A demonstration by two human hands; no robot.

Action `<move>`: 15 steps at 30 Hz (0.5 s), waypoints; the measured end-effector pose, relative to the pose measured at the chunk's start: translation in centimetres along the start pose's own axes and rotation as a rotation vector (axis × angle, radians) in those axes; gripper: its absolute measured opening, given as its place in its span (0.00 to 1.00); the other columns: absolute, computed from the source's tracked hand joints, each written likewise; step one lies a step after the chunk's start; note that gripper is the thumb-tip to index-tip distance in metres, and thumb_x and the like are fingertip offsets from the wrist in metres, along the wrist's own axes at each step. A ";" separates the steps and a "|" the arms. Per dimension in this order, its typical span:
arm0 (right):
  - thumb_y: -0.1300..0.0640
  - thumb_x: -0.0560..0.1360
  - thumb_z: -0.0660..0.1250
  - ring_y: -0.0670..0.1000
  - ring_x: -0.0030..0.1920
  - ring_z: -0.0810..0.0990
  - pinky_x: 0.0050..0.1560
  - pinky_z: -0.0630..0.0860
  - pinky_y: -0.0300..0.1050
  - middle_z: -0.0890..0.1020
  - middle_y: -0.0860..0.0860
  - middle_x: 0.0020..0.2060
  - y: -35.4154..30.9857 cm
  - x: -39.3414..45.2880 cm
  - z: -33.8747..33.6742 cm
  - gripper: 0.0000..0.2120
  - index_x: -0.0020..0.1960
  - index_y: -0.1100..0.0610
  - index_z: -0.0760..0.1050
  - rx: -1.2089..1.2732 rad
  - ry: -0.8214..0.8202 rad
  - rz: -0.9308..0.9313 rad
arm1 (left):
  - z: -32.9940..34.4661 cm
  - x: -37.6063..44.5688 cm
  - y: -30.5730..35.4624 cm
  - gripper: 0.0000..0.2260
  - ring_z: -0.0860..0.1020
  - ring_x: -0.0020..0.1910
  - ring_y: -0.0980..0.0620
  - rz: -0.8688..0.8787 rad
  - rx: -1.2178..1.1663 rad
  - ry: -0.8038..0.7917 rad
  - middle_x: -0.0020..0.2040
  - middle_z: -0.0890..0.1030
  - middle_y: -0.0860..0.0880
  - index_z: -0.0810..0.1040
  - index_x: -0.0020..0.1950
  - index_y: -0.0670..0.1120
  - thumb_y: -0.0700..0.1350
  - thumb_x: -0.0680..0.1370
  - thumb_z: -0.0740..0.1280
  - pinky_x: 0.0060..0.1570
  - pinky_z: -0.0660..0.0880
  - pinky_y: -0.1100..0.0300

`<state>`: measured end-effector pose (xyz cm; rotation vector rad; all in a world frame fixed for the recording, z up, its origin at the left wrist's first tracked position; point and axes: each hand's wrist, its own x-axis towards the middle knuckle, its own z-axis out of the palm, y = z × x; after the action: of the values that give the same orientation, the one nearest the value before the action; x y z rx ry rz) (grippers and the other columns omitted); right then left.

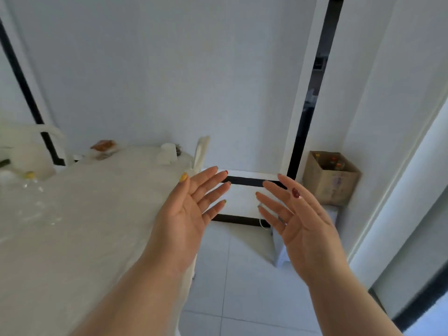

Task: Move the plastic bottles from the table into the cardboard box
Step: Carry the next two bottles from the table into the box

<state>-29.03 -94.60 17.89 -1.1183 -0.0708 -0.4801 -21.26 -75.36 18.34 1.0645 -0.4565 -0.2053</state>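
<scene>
Both hands, left hand (pixel 186 212) and right hand (pixel 298 221), are spread and empty at frame centre. The cardboard box (pixel 331 178) sits at right, with bottles inside.

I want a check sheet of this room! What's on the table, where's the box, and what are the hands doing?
Surface: long table under a pale cloth.
Job's things: clear plastic bottles, one yellow-capped, at the table's far left; open brown cardboard box in the right corner, bottles inside.
Clutter: orange packet and white cup at the far end.
Grippers: left hand and right hand open, palms facing, holding nothing.
Cables: thin white cord by the wall.
Surroundings: white tiled floor, white walls.
</scene>
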 end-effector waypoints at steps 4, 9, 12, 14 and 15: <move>0.56 0.78 0.60 0.62 0.62 0.81 0.64 0.75 0.60 0.82 0.58 0.62 2.2 -2.2 5.7 0.19 0.68 0.57 0.74 0.056 -0.135 0.070 | -4.9 -5.7 3.6 0.26 0.79 0.67 0.47 0.059 -0.004 0.140 0.67 0.82 0.46 0.77 0.69 0.45 0.58 0.79 0.55 0.64 0.70 0.47; 0.58 0.78 0.59 0.62 0.61 0.81 0.64 0.74 0.60 0.82 0.57 0.62 5.3 -5.3 12.8 0.17 0.65 0.55 0.76 0.097 -0.250 0.153 | -11.0 -12.7 7.2 0.26 0.79 0.67 0.47 0.112 -0.004 0.291 0.67 0.81 0.46 0.76 0.70 0.45 0.58 0.79 0.55 0.63 0.70 0.47; 0.59 0.81 0.56 0.60 0.61 0.82 0.63 0.73 0.59 0.83 0.56 0.61 7.7 -7.6 18.1 0.16 0.66 0.55 0.75 0.096 -0.312 0.196 | -15.6 -16.9 9.7 0.26 0.78 0.67 0.48 0.136 0.022 0.354 0.67 0.81 0.47 0.76 0.70 0.46 0.59 0.79 0.55 0.64 0.70 0.47; 0.61 0.83 0.55 0.60 0.60 0.82 0.62 0.74 0.58 0.83 0.56 0.60 9.5 -8.8 22.3 0.16 0.66 0.56 0.75 0.101 -0.331 0.211 | -19.3 -19.3 11.8 0.26 0.79 0.67 0.48 0.160 0.033 0.395 0.67 0.81 0.47 0.77 0.69 0.46 0.59 0.79 0.55 0.65 0.70 0.46; 0.61 0.83 0.54 0.60 0.60 0.82 0.62 0.74 0.58 0.83 0.56 0.60 10.3 -9.2 24.1 0.16 0.66 0.56 0.75 0.102 -0.333 0.216 | -21.0 -20.1 12.8 0.26 0.79 0.67 0.48 0.165 0.034 0.413 0.67 0.82 0.47 0.77 0.69 0.46 0.59 0.79 0.55 0.65 0.70 0.46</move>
<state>-28.75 -66.84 17.27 -1.0823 -0.2599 -0.0936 -30.29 -44.99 15.81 1.0638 -0.1730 0.1684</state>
